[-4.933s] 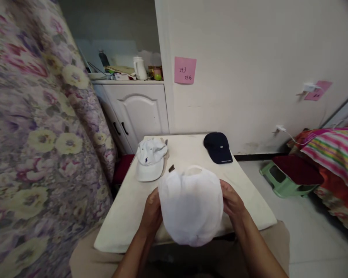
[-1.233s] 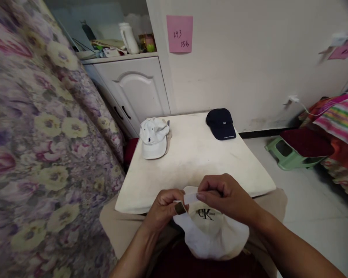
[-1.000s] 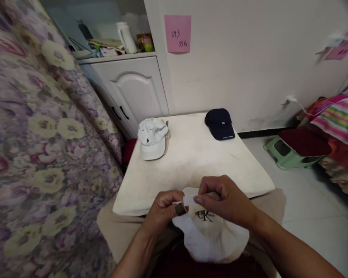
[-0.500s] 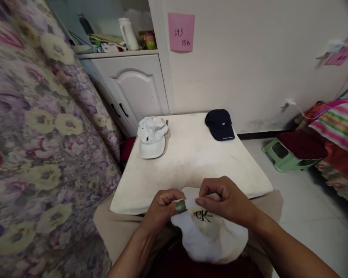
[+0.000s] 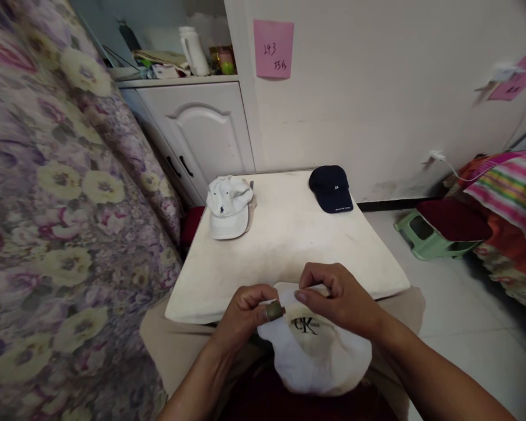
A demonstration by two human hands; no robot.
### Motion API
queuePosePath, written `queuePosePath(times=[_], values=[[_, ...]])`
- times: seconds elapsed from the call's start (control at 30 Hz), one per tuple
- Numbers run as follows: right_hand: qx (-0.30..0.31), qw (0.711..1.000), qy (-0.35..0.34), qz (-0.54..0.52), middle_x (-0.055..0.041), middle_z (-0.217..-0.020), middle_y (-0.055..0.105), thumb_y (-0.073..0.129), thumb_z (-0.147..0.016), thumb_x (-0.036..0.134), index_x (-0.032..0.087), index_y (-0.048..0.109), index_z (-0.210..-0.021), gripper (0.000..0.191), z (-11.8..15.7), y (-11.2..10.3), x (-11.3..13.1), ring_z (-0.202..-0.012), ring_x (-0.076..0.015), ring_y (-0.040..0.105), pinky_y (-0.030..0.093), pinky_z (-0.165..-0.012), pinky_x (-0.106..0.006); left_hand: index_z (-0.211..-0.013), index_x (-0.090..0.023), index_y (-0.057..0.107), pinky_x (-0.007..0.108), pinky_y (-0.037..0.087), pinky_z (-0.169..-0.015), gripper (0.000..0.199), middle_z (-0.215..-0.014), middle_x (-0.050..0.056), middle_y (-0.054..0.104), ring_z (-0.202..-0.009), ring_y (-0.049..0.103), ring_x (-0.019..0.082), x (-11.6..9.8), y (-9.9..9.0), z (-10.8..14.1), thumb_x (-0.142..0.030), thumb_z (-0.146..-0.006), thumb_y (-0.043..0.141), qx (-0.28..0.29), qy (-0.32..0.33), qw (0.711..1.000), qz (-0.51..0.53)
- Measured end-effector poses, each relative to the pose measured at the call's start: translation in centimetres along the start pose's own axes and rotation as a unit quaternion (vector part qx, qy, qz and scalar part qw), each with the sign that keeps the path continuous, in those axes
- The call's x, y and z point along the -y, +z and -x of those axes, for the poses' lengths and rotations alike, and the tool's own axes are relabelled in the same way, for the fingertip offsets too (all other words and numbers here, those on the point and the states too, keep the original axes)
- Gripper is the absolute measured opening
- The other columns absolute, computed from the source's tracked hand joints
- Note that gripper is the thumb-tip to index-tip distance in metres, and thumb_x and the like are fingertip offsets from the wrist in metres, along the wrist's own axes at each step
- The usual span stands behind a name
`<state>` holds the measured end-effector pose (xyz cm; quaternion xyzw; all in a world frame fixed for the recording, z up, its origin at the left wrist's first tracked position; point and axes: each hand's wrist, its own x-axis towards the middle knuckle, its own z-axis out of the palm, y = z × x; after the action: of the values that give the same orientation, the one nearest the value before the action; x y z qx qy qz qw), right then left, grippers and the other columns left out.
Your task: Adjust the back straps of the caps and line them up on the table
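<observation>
- My left hand [image 5: 245, 316] is closed in a narrow pinch, thumb against curled forefinger, on a small dull brass-coloured metal buckle [image 5: 274, 310] at the edge of a white cloth baseball cap with black "CK" lettering [image 5: 328, 368].
- My right hand [image 5: 337, 298] pinches the same cap along its upper edge, thumb and forefinger nearly meeting; the bit of cloth between those tips is mostly hidden by my fingers.
- The cap sits between my two hands, close to my body, at the near edge of a table under a smooth cream cover [image 5: 284, 240], with its lower part over my lap; the lettering faces me and reads nearly upright.
- Towards the far left of the tabletop rests a white cloth cap with a small dark blue emblem [image 5: 228, 204], its brim pointing my way, a beige thing partly showing behind its right side.
- Towards the far right corner rests a navy blue cloth cap with small white lettering [image 5: 332, 188], well apart from the other two, its brim also turned towards me.
- Beyond the table, a square pink paper note with handwriting [image 5: 273, 49] is stuck to the pale wall [image 5: 368, 88].
</observation>
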<state>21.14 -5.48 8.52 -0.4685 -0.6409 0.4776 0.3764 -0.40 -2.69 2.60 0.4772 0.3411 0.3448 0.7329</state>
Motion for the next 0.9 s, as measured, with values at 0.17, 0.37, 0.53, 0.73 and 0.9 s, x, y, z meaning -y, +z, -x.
queuePosePath(times=[0.17,0.37,0.53,0.73,0.9], values=[[0.016,1.0,0.003,-0.023,0.0027,-0.062,0.058,0.068,-0.085,0.027,0.018,0.066,-0.074,0.014,0.0,0.3,-0.4,-0.057,-0.0106,0.048,0.036,-0.053,-0.022,-0.066,-0.012,0.068,0.02,0.032,-0.05,0.037,-0.058,0.0,0.058,-0.05,0.045,0.008,-0.1,-0.1,0.0,-0.045,-0.067,0.084,0.005,0.011,1.0,-0.014],[0.032,0.999,0.01,-0.04,0.0018,-0.063,0.061,0.069,-0.084,0.029,0.018,0.071,-0.077,0.013,-0.2,0.1,-0.6,-0.058,-0.0114,0.05,0.037,-0.053,-0.023,-0.068,-0.012,0.069,0.021,0.033,-0.05,0.036,-0.06,0.0,0.058,-0.051,0.046,0.009,-0.1,-0.2,-0.2,-0.045,-0.068,0.083,0.003,0.013,1.0,-0.028],[0.054,0.998,0.011,-0.009,0.0025,-0.062,0.058,0.066,-0.085,0.024,0.017,0.067,-0.074,0.013,-0.4,-0.2,-0.2,-0.058,-0.0108,0.049,0.035,-0.053,-0.023,-0.07,-0.012,0.069,0.02,0.033,-0.05,0.035,-0.061,0.0,0.059,-0.052,0.046,0.009,-0.3,-0.1,-0.2,-0.044,-0.068,0.084,0.007,0.003,1.0,-0.031],[0.072,0.997,0.028,-0.015,0.0028,-0.063,0.056,0.065,-0.084,0.026,0.017,0.064,-0.074,0.014,-0.8,-0.2,0.1,-0.058,-0.0108,0.048,0.034,-0.053,-0.023,-0.071,-0.012,0.07,0.02,0.033,-0.051,0.033,-0.062,0.0,0.06,-0.053,0.047,0.009,-0.3,-0.2,-0.2,-0.042,-0.069,0.084,0.015,0.006,0.999,-0.035],[0.05,0.997,0.037,-0.049,0.0033,-0.062,0.055,0.065,-0.083,0.026,0.017,0.062,-0.072,0.014,-1.1,0.2,-0.3,-0.058,-0.0106,0.048,0.036,-0.054,-0.022,-0.074,-0.013,0.07,0.021,0.031,-0.051,0.033,-0.061,0.0,0.059,-0.051,0.045,0.009,-0.3,-0.2,-0.2,-0.044,-0.073,0.081,0.008,0.003,0.999,-0.046]])
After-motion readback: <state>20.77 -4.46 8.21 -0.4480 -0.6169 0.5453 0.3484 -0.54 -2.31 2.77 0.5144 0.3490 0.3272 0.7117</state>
